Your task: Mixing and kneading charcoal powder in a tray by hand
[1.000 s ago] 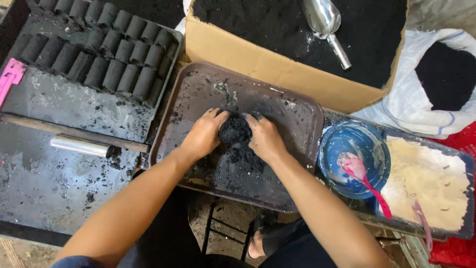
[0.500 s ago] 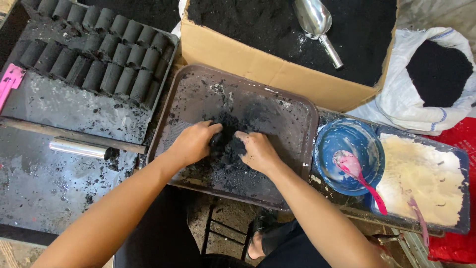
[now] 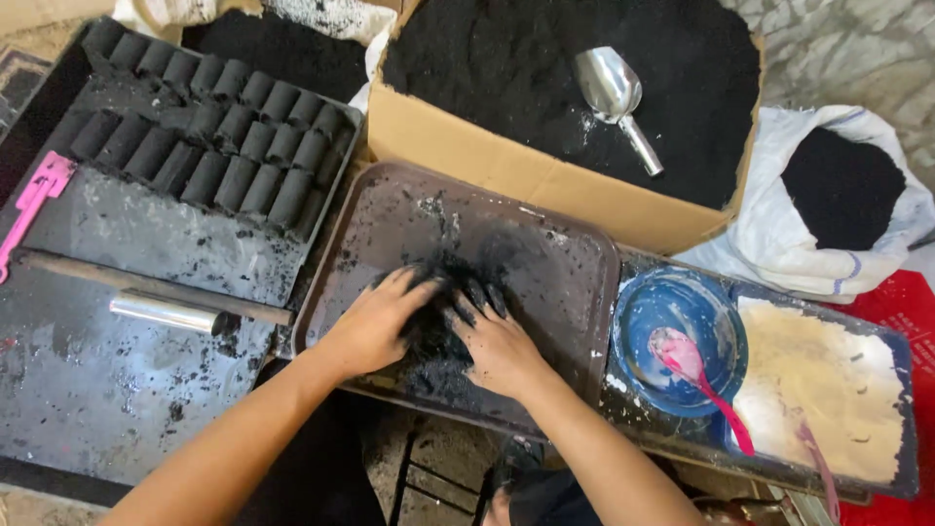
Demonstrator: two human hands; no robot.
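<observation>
My left hand [image 3: 375, 326] and my right hand [image 3: 497, 336] press side by side into a wet black clump of charcoal mix [image 3: 433, 312] lying on a dark brown tray [image 3: 545, 253]. The fingers of both hands are smeared black and dig into the clump from either side, closed around it. Part of the clump is hidden under my palms.
Rows of black cylinder briquettes [image 3: 209, 136] fill a metal tray at upper left, with a metal tube [image 3: 161, 314] and pink tool [image 3: 34, 200] nearby. Behind stands a cardboard box of black powder [image 3: 545, 88] with a metal scoop [image 3: 614, 97]. To the right are a blue bowl [image 3: 677, 341] with a pink spoon, pale powder [image 3: 823, 390] and a white sack [image 3: 828, 209].
Both hands have slid nearer to me across the tray, kneading the clump. The view has shifted slightly, showing more of the box.
</observation>
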